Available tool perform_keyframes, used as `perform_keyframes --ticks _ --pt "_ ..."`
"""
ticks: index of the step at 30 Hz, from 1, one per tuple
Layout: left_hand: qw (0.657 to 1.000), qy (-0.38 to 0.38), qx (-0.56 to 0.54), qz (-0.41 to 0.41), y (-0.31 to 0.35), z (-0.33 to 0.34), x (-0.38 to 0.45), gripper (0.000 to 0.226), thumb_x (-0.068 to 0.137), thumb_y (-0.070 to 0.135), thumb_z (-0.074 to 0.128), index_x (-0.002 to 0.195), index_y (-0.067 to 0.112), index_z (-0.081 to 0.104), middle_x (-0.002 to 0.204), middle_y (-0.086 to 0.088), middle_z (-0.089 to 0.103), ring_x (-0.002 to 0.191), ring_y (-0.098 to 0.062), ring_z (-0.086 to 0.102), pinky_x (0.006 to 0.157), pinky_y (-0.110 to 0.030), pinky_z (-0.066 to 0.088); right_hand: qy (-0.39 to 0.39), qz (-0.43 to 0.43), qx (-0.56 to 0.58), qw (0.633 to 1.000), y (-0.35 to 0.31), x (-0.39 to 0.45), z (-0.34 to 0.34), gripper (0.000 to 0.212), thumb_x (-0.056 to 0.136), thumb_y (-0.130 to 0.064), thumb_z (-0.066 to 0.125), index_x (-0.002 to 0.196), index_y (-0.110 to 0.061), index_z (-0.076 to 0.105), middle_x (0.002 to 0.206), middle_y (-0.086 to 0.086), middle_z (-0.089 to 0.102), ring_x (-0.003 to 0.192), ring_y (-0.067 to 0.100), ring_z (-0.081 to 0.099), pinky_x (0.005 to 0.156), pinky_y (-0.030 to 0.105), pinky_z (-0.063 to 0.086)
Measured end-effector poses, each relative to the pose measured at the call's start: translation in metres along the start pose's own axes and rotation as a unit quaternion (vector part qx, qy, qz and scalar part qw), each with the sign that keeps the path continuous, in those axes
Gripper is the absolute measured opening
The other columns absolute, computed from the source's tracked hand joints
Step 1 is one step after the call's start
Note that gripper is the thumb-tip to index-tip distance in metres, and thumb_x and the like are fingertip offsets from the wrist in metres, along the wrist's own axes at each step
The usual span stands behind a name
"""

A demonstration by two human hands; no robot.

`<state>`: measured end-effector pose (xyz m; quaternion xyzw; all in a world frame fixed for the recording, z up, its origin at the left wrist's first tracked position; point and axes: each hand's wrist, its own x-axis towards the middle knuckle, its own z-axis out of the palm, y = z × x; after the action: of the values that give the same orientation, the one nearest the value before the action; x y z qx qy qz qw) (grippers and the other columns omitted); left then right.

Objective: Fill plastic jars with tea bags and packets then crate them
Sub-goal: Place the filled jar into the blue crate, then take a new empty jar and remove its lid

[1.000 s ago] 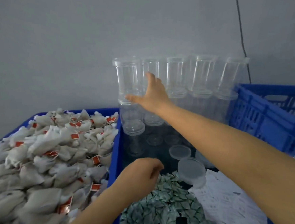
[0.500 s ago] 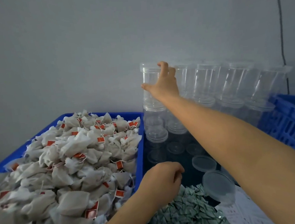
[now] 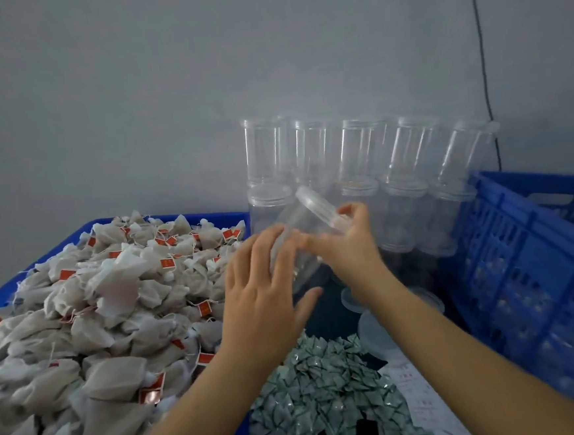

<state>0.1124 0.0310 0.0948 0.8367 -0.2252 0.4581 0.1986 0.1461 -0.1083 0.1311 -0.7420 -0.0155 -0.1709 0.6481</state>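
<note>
My right hand [image 3: 346, 250] grips a clear plastic jar [image 3: 299, 223] near its lid, holding it tilted in the air with the lid end up and to the right. Beside the jar's lower body my left hand [image 3: 261, 298] has straight, spread fingers and its thumb under the jar. Whether it touches the jar is unclear. A heap of white tea bags with red tags [image 3: 96, 301] fills the blue bin [image 3: 175, 217] on the left. A pile of small green packets [image 3: 326, 386] lies below my hands.
Several empty lidded jars [image 3: 359, 150] stand stacked in two tiers against the grey wall. A blue slatted crate [image 3: 523, 267] sits at the right. Loose lids [image 3: 373, 327] and a printed sheet [image 3: 420, 395] lie between packets and crate. A black cable [image 3: 483, 64] hangs down the wall.
My right hand took a jar from the top of the stack and brought it down and toward me, tilted. My left hand rose from the packet pile and opened beside the jar.
</note>
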Motion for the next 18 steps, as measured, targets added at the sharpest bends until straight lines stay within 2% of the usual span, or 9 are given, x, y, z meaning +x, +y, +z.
perform_keyframes --ticks 2,5,7,9,10,12,14,16,18 --pt "0.995 -0.054 0.079 0.036 0.005 0.004 -0.005 0.084 0.061 0.047 0.08 0.13 0.008 0.051 0.132 -0.018 0.054 0.12 -0.034 0.05 0.101 -0.048 0.037 0.005 0.092 0.063 0.994 0.022 -0.028 -0.012 0.068 0.07 -0.025 0.09 0.114 -0.027 0.038 0.118 0.001 0.052 0.106 0.019 0.061 0.085 0.039 0.059" --pt "0.977 -0.118 0.135 0.115 0.017 0.011 -0.017 0.092 0.051 0.053 0.087 0.126 0.006 0.06 0.13 -0.017 0.057 0.111 -0.032 0.061 0.094 -0.051 0.047 0.04 0.19 0.151 0.969 0.045 -0.059 -0.025 0.047 0.081 -0.03 0.081 0.109 -0.027 0.044 0.123 0.004 0.053 0.108 0.02 0.062 0.082 0.039 0.061" --pt "0.962 -0.149 0.151 0.169 0.026 0.017 -0.027 0.095 0.048 0.052 0.088 0.126 0.007 0.06 0.131 -0.015 0.058 0.111 -0.029 0.062 0.093 -0.051 0.049 0.043 0.244 0.203 0.947 0.054 -0.072 -0.033 0.048 0.085 -0.034 0.076 0.122 -0.018 0.049 0.127 0.009 0.058 0.111 0.025 0.065 0.081 0.039 0.061" --pt "0.949 -0.15 0.181 0.211 0.034 0.02 -0.035 0.09 0.055 0.045 0.085 0.131 0.007 0.056 0.132 -0.012 0.058 0.114 -0.027 0.061 0.095 -0.052 0.048 0.037 0.294 0.272 0.916 0.058 -0.081 -0.041 0.05 0.087 -0.036 0.073 0.129 -0.013 0.057 0.132 0.016 0.06 0.113 0.033 0.066 0.083 0.043 0.061" --pt "0.942 -0.137 0.203 0.229 0.037 0.021 -0.037 0.082 0.064 0.039 0.08 0.134 0.007 0.051 0.132 -0.011 0.058 0.115 -0.026 0.06 0.096 -0.052 0.046 0.033 0.319 0.312 0.894 0.059 -0.084 -0.045 0.048 0.087 -0.036 0.072 0.128 -0.013 0.061 0.134 0.019 0.058 0.112 0.034 0.065 0.086 0.045 0.059" --pt "0.933 -0.094 0.226 0.263 0.039 0.024 -0.038 0.056 0.082 0.025 0.056 0.134 0.008 0.044 0.13 -0.008 0.06 0.114 -0.024 0.06 0.097 -0.054 0.043 0.017 0.366 0.372 0.853 0.06 -0.091 -0.054 0.052 0.079 -0.037 0.076 0.122 -0.01 0.066 0.132 0.026 0.057 0.11 0.037 0.064 0.092 0.048 0.056" --pt "0.926 -0.08 0.232 0.287 0.042 0.025 -0.04 0.046 0.086 0.019 0.038 0.13 0.011 0.044 0.124 -0.004 0.064 0.109 -0.022 0.063 0.095 -0.054 0.044 -0.021 0.407 0.388 0.826 0.062 -0.097 -0.063 0.065 0.069 -0.041 0.078 0.122 -0.006 0.065 0.128 0.028 0.059 0.109 0.039 0.064 0.096 0.05 0.055" --pt "0.907 -0.071 0.251 0.33 0.043 0.026 -0.043 0.046 0.083 0.024 0.048 0.128 0.013 0.044 0.118 -0.001 0.066 0.106 -0.022 0.064 0.095 -0.052 0.045 -0.071 0.45 0.38 0.805 0.065 -0.101 -0.073 0.075 0.067 -0.047 0.079 0.125 -0.002 0.062 0.122 0.024 0.062 0.098 0.038 0.065 0.086 0.046 0.059" --pt "0.89 -0.079 0.258 0.369 0.044 0.026 -0.045 0.06 0.074 0.033 0.066 0.127 0.015 0.042 0.117 0.0 0.067 0.106 -0.022 0.064 0.094 -0.051 0.047 -0.122 0.495 0.37 0.777 0.07 -0.104 -0.08 0.079 0.061 -0.052 0.082 0.118 -0.001 0.062 0.102 0.017 0.063 0.078 0.03 0.064 0.062 0.036 0.059"
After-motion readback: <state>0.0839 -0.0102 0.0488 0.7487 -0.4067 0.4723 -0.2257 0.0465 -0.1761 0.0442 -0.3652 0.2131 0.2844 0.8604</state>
